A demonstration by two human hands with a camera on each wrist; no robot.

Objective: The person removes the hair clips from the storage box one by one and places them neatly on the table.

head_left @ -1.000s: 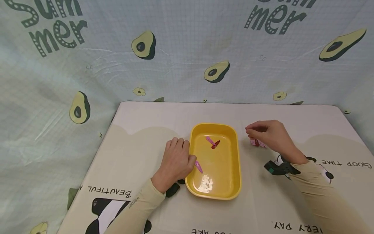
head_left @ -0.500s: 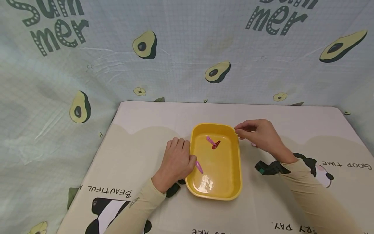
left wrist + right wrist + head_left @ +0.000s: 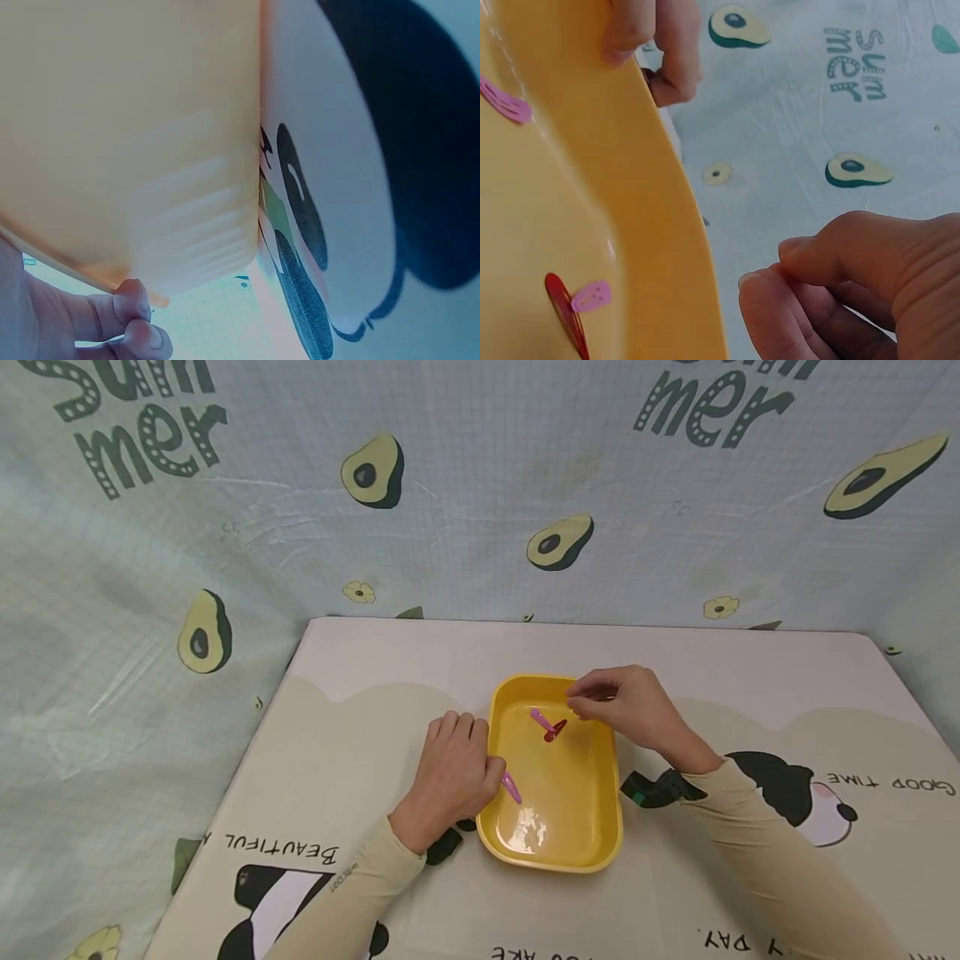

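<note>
My left hand (image 3: 453, 768) grips the left rim of a yellow plastic tray (image 3: 551, 827); in the right wrist view its fingers (image 3: 673, 75) curl over that rim. Inside the tray a pink hair clip (image 3: 540, 719) and a red hair clip (image 3: 553, 732) lie touching near the far end. Another pink hair clip (image 3: 511, 788) lies by the left wall, beside my left thumb. Over the tray's far right corner is my right hand (image 3: 626, 702), thumb and forefinger tips together. Whether anything sits between those fingertips is hidden.
The table (image 3: 420, 652) has a printed cloth with cartoon faces and lettering. Behind it hangs an avocado-print curtain (image 3: 465, 485). A dark wrist camera (image 3: 656, 789) is strapped to the right wrist, just right of the tray.
My right hand has moved left from above several pink and red hair clips on the table to over the tray's far right corner. My left hand and the tray have stayed put.
</note>
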